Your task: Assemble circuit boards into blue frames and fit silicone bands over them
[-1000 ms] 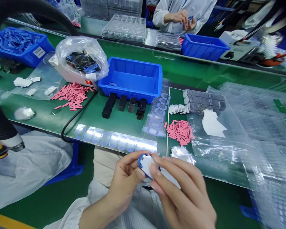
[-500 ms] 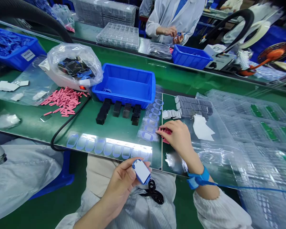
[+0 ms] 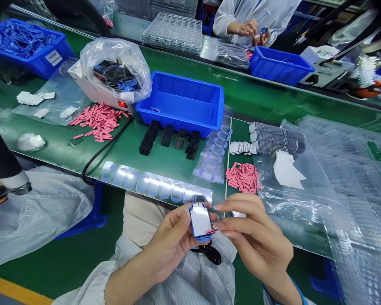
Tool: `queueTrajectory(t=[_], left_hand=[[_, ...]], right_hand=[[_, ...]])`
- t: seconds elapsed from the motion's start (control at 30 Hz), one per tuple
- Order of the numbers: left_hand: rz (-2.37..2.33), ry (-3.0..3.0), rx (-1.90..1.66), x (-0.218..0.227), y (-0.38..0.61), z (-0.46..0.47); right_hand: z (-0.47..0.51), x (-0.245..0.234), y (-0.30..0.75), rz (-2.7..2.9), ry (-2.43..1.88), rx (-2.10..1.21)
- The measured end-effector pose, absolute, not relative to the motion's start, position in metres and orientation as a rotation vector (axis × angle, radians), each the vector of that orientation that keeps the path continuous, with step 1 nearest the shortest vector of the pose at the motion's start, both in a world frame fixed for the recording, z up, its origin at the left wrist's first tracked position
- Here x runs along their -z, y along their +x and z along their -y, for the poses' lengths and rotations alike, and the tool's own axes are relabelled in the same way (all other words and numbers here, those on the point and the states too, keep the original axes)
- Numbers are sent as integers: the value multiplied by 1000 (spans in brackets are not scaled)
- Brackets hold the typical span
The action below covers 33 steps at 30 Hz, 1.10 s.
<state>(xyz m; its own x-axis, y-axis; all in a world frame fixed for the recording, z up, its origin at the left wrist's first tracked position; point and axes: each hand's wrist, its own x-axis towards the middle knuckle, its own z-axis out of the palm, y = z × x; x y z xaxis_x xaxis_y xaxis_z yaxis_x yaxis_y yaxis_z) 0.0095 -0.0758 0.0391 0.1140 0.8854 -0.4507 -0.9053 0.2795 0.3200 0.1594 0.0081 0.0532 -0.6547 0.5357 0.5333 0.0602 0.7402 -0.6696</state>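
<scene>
The left hand [image 3: 169, 241] curls its fingers behind a rounded rectangular blue-framed part with a white face [image 3: 200, 220], its thumb pressed against the frame's near edge, so the part sits upright just above the person's lap. The right hand [image 3: 257, 239] comes in from the other side, its thumb and forefinger pressed together in a pinch on a small pink strip [image 3: 211, 231] at the part's lower corner, the other fingers lying close together. Directly below, one coiled black cord [image 3: 208, 254] rests against the striped white smock [image 3: 190, 279]. Beyond the hands, a green workbench mat [image 3: 123, 148] carries two clear film strips of blue-outlined ovals, one lying along the front edge [image 3: 154, 186] with about eight ovals and one running away from it [image 3: 214, 156]. Two loose piles of pink strips lie on the mat, the nearer [image 3: 243, 178] on clear plastic and the other [image 3: 98, 123] further left. Four black block stacks [image 3: 167, 137] stand in a row before an open blue plastic crate [image 3: 178, 120], and two more blue crates [image 3: 31, 70] [image 3: 281, 70] sit further off. Across the bench, a co-worker's two hands [image 3: 247, 29] work at a small item.
</scene>
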Motion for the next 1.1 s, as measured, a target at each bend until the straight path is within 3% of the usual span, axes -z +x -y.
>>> queueTrajectory(t=[0.47, 0.87, 1.1], left_hand=[[-613, -18, -1305, -44, 17, 78], [-655, -16, -1333, -43, 18, 78], [-718, 91, -1532, -42, 23, 74]], right_hand=[[-6, -48, 167, 2121, -463, -700], [7, -38, 170, 2240, -415, 66], [27, -27, 150, 1825, -782, -717]])
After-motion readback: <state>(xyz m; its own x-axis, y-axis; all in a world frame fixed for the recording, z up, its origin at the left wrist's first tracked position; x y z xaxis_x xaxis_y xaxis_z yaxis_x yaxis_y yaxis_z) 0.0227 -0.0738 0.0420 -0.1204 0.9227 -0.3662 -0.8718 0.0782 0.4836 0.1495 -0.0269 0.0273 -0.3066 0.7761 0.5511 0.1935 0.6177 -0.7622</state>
